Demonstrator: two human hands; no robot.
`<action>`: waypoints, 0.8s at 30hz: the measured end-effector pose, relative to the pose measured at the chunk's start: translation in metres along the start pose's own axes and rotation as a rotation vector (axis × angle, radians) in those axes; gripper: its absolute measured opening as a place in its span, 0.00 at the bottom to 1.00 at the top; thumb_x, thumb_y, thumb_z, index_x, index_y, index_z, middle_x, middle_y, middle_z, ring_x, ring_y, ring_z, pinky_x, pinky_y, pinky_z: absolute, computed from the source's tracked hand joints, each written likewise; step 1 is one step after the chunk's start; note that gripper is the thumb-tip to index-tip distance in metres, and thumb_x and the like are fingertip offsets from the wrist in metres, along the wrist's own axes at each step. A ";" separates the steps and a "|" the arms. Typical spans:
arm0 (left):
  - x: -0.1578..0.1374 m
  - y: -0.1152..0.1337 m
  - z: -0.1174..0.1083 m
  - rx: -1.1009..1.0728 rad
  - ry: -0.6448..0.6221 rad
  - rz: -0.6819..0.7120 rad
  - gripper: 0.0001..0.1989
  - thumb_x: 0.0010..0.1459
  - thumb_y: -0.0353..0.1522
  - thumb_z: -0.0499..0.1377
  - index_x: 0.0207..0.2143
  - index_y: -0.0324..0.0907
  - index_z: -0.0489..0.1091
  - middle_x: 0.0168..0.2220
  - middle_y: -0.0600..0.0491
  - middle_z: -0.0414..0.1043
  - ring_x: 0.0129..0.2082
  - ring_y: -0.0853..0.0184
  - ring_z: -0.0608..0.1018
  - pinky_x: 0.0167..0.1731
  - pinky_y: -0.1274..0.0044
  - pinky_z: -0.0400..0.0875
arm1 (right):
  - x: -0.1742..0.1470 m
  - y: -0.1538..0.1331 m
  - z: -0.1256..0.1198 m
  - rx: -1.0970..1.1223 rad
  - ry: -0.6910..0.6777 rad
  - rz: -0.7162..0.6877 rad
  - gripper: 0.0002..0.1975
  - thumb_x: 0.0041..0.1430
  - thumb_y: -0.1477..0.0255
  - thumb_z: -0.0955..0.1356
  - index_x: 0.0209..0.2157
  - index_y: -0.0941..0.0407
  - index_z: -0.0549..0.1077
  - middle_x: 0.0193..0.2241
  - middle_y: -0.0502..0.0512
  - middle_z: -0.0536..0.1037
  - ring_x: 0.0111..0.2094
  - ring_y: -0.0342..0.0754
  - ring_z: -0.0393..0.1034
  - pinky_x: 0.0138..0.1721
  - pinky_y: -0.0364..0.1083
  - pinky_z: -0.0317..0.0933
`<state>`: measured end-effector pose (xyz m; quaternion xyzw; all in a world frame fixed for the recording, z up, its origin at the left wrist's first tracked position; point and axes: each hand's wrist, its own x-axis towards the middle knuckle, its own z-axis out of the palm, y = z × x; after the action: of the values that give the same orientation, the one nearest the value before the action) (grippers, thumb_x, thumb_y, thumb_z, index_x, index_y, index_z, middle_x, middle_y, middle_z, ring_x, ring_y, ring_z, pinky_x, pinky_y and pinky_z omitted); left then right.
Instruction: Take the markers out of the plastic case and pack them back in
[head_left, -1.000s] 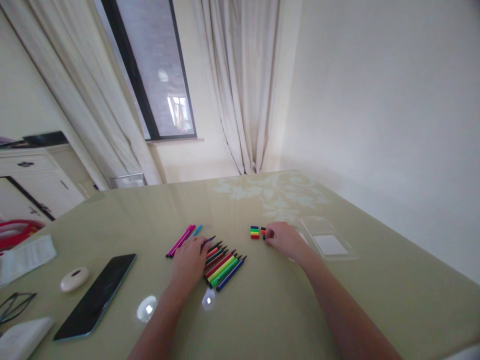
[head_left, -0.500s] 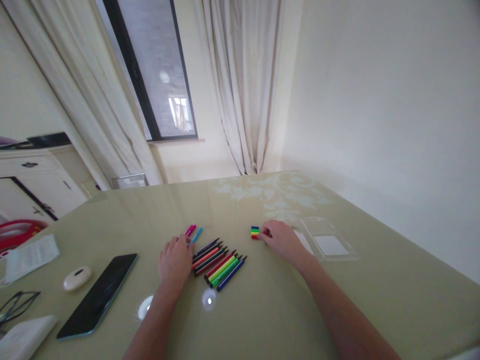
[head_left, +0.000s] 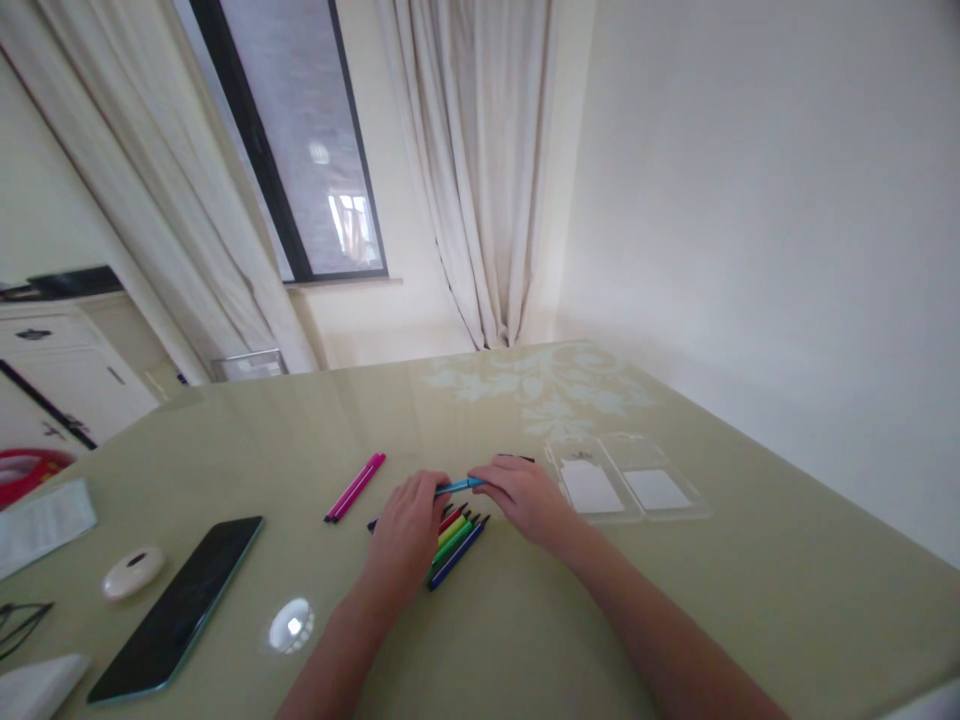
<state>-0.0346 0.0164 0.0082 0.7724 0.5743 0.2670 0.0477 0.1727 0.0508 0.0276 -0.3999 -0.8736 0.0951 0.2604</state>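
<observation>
Above the table, a light blue marker pen (head_left: 460,486) is held crosswise between both hands. My left hand (head_left: 409,522) is closed round its body, and my right hand (head_left: 525,500) pinches its capped right end. Below and partly behind my left hand lies a row of uncapped markers (head_left: 459,550), with red, yellow, green and dark blue ones showing; the rest are covered. Two pink markers (head_left: 355,488) lie side by side to the left. A dark cap edge (head_left: 516,457) peeks out behind my right hand, which hides the other coloured caps.
An open clear plastic case (head_left: 630,510) with white inserts lies right of my right hand. On the left are a black phone (head_left: 176,610), a small white oval device (head_left: 133,573), glasses (head_left: 22,625) and a face mask (head_left: 49,525).
My left hand has lifted the light blue marker from the table and moved right. My right hand has left the row of caps and now grips the marker's capped end.
</observation>
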 end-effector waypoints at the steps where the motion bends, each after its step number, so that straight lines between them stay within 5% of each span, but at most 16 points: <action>1: -0.001 0.002 -0.001 0.008 -0.008 0.026 0.11 0.71 0.35 0.48 0.45 0.44 0.69 0.43 0.48 0.76 0.45 0.59 0.77 0.47 0.68 0.70 | 0.000 -0.001 0.002 -0.018 -0.006 -0.018 0.11 0.72 0.68 0.65 0.48 0.52 0.80 0.39 0.55 0.82 0.42 0.48 0.75 0.45 0.44 0.63; 4: -0.004 0.007 -0.005 0.073 -0.088 0.056 0.15 0.72 0.42 0.49 0.44 0.44 0.70 0.43 0.47 0.77 0.44 0.58 0.78 0.44 0.70 0.69 | -0.001 -0.007 0.006 -0.089 -0.047 -0.102 0.11 0.71 0.70 0.66 0.48 0.53 0.80 0.36 0.55 0.82 0.39 0.49 0.75 0.43 0.44 0.63; 11: 0.000 0.015 -0.013 0.263 -0.235 -0.232 0.25 0.66 0.56 0.50 0.37 0.47 0.72 0.32 0.49 0.80 0.34 0.56 0.82 0.31 0.74 0.65 | -0.001 -0.006 0.008 -0.078 -0.040 -0.134 0.10 0.69 0.72 0.67 0.47 0.52 0.80 0.36 0.55 0.82 0.40 0.49 0.75 0.45 0.45 0.63; 15: 0.003 -0.006 -0.017 0.275 -0.116 -0.320 0.27 0.64 0.58 0.49 0.40 0.46 0.72 0.34 0.48 0.80 0.38 0.54 0.82 0.34 0.71 0.69 | 0.001 0.009 -0.006 0.011 0.115 0.048 0.11 0.71 0.69 0.66 0.45 0.53 0.81 0.38 0.55 0.82 0.42 0.49 0.75 0.47 0.45 0.63; 18: 0.004 -0.028 -0.014 0.268 0.010 -0.300 0.27 0.67 0.54 0.48 0.48 0.42 0.70 0.46 0.44 0.78 0.49 0.53 0.79 0.46 0.67 0.71 | 0.002 0.027 -0.018 0.007 0.221 0.258 0.12 0.71 0.71 0.64 0.47 0.55 0.80 0.41 0.57 0.81 0.43 0.49 0.74 0.47 0.44 0.63; 24: 0.002 -0.053 0.001 0.336 0.050 -0.272 0.22 0.70 0.45 0.47 0.47 0.39 0.72 0.50 0.42 0.76 0.54 0.51 0.76 0.55 0.64 0.68 | -0.001 0.059 -0.018 -0.093 0.140 0.485 0.11 0.68 0.73 0.66 0.44 0.55 0.81 0.41 0.57 0.75 0.42 0.49 0.72 0.46 0.45 0.62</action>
<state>-0.0792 0.0361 -0.0115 0.6779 0.7108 0.1777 -0.0605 0.2210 0.0884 0.0203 -0.6149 -0.7354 0.0863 0.2713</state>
